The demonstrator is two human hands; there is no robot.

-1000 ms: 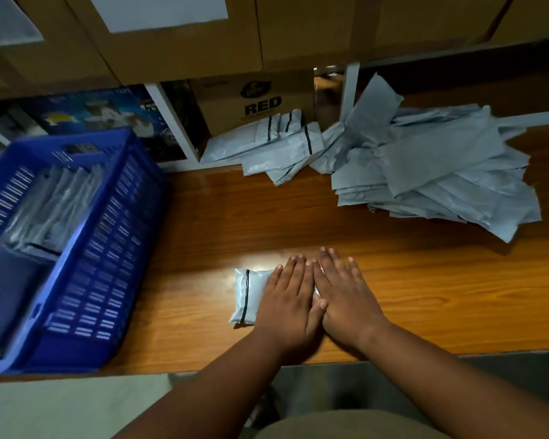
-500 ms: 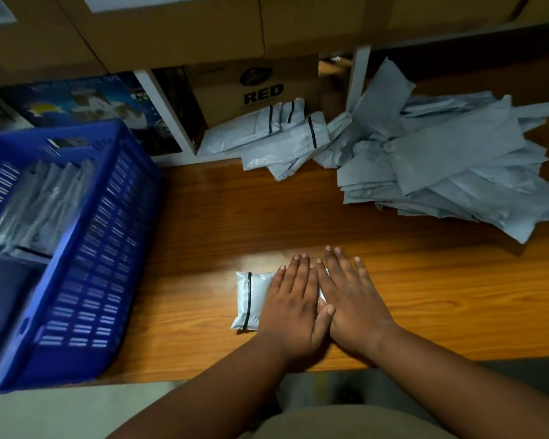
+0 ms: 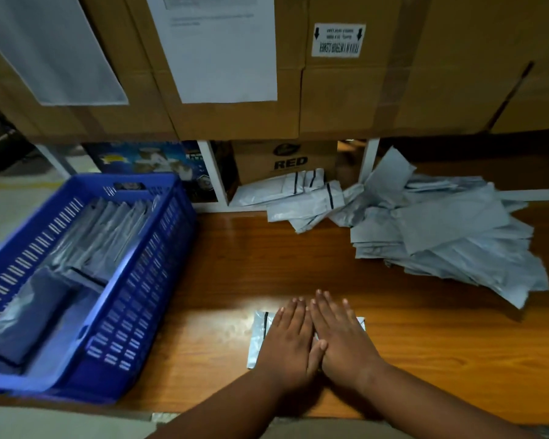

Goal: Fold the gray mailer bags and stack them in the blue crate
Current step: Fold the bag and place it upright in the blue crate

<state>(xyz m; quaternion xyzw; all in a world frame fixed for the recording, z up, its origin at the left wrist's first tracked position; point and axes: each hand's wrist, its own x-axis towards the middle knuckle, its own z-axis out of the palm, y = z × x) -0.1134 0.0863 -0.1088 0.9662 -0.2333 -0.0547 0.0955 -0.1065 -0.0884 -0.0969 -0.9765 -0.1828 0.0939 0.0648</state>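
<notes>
2 bare forearms, no sleeves in view, short nails on both hands, khaki-coloured garment at bottom edge

Packing or stockroom area, looks like a warehouse or shipping workstation. Taped cardboard cartons stacked along the back, white paper sheets stuck on them and an upside-down handling label. A smaller carton printed "RED" sits in a white shelf frame. Wooden worktable carries a loose heap of gray mailer bags and a blue plastic crate with folded ones inside.
</notes>
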